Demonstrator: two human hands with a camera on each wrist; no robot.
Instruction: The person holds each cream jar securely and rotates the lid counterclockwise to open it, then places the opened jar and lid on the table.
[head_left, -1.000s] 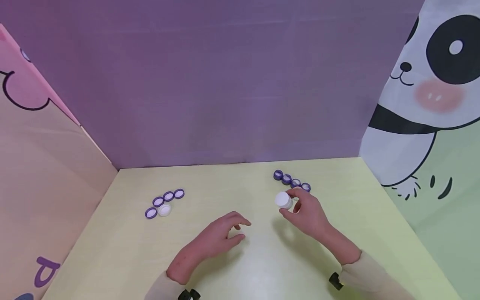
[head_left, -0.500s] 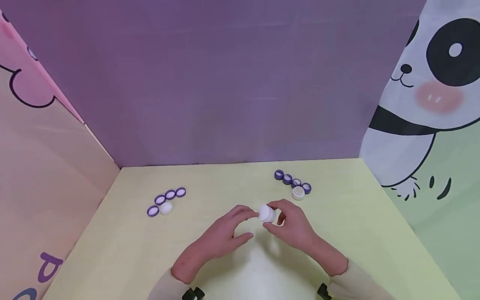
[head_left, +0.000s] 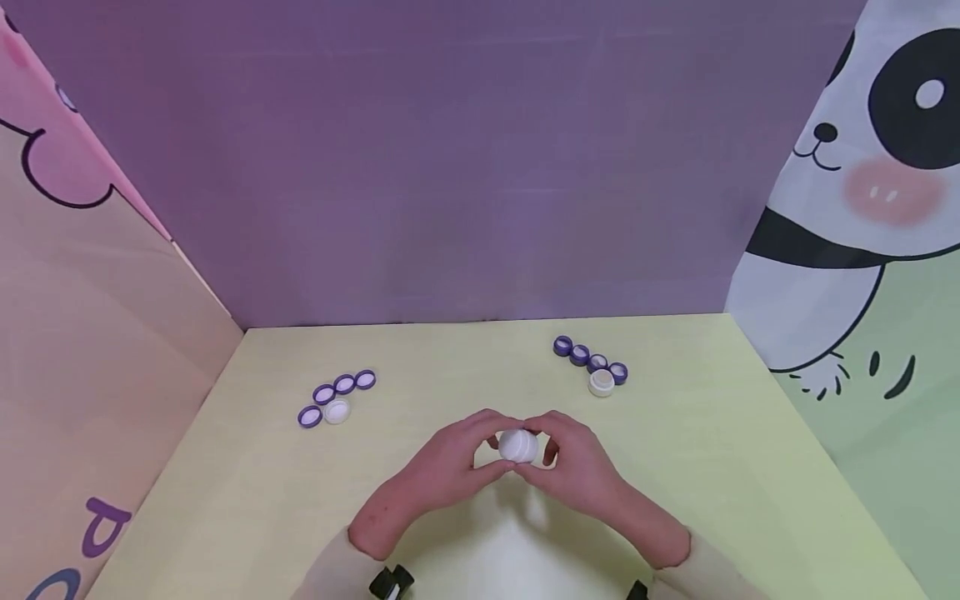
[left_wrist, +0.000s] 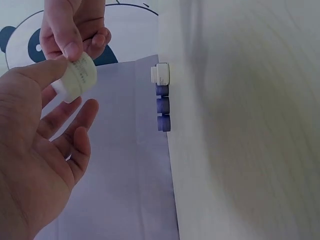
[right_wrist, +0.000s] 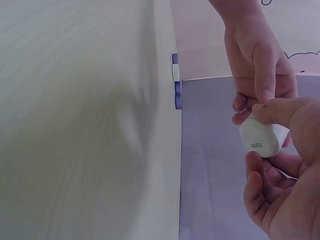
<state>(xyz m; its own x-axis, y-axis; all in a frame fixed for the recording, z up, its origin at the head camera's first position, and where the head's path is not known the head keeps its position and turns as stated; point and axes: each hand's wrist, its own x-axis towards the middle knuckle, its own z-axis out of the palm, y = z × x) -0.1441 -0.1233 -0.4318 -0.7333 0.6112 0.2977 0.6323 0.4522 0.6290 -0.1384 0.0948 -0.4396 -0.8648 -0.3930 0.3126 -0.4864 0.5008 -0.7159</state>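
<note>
A small white jar [head_left: 518, 446] with a lid is held above the table in front of me, between both hands. My left hand [head_left: 448, 465] pinches its left end with thumb and fingers. My right hand [head_left: 576, 468] pinches the right end the same way. The thumbs and index fingertips of the two hands nearly meet around it. Small print shows on the flat end of the white jar [right_wrist: 261, 142] in the right wrist view. In the left wrist view the jar [left_wrist: 77, 79] tilts between the left thumb and the right hand's fingertips.
On the left of the table [head_left: 247, 517] lie several purple-rimmed lids [head_left: 324, 394] and a white lid [head_left: 337, 411]. On the right, several small purple jars [head_left: 580, 355] stand in a slanting row, with another white jar [head_left: 602, 383] beside them. A purple wall [head_left: 480, 167] bounds the back.
My right hand has brought the white jar leftward and nearer to me. My left hand has moved slightly right and now grips the jar's other end.
</note>
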